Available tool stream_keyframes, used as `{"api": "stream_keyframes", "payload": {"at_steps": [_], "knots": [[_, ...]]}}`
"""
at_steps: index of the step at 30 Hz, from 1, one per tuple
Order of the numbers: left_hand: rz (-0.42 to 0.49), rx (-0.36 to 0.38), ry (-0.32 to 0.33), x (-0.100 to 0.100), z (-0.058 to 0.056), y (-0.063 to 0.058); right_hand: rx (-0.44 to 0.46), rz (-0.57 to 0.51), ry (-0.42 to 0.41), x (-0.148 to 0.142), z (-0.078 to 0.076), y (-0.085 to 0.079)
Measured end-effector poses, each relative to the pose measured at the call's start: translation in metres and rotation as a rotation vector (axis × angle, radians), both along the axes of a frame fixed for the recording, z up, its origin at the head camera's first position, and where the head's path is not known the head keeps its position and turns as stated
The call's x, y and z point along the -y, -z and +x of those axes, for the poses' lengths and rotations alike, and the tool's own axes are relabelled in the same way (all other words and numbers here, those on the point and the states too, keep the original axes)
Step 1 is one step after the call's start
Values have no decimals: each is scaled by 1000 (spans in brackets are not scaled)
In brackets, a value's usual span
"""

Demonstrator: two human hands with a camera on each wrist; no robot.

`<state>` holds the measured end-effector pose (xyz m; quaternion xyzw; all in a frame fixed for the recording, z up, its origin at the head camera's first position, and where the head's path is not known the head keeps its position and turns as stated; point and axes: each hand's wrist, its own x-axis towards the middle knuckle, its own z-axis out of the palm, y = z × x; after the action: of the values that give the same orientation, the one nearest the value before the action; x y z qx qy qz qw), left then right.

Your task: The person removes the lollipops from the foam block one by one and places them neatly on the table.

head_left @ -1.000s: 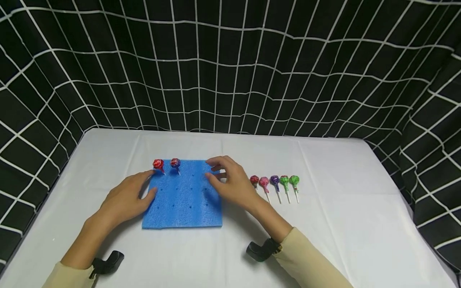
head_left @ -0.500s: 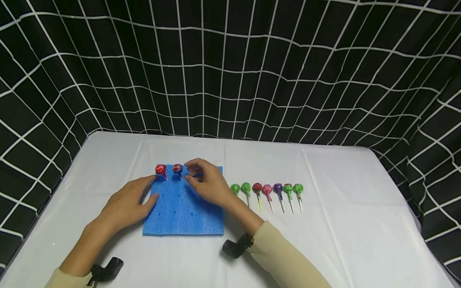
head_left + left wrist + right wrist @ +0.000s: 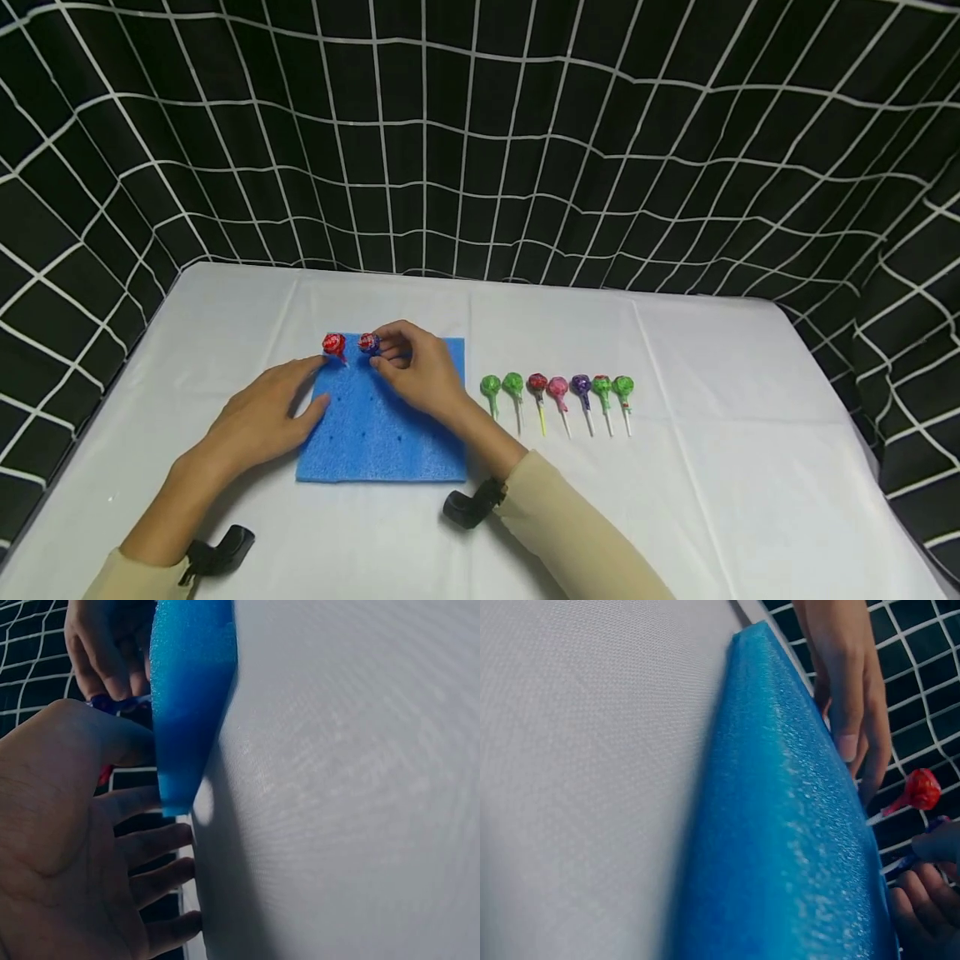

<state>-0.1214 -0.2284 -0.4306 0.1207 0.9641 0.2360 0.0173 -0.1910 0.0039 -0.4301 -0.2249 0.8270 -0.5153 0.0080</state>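
Note:
A blue foam block lies on the white table with small holes in its top. Two lollipops stand in its far row: a red one at the left corner and a purple-and-red one beside it. My right hand pinches the purple-and-red lollipop between thumb and fingers; the right wrist view shows its stick at the foam. My left hand rests along the block's left edge, its fingers extended. In the left wrist view, those fingers touch the table beside the foam.
To the right of the block, several wrapped lollipops lie in a row, sticks toward me: green, dark red, pink and purple. Black cloth with a white grid rises behind and beside the white table.
My right hand has moved left across the foam to the purple-and-red lollipop and taken hold of it. Two green lollipops beside the block are uncovered. My left hand stays in place.

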Motion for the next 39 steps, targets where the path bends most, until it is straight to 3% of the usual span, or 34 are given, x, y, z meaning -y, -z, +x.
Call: {"api": "stream_keyframes", "payload": {"at_steps": [14, 39], "knots": [[-1, 8, 4, 0, 1, 0, -19, 9, 50, 8, 1, 5], [-10, 32, -6, 0, -1, -1, -38, -28, 40, 6, -1, 8]]}}
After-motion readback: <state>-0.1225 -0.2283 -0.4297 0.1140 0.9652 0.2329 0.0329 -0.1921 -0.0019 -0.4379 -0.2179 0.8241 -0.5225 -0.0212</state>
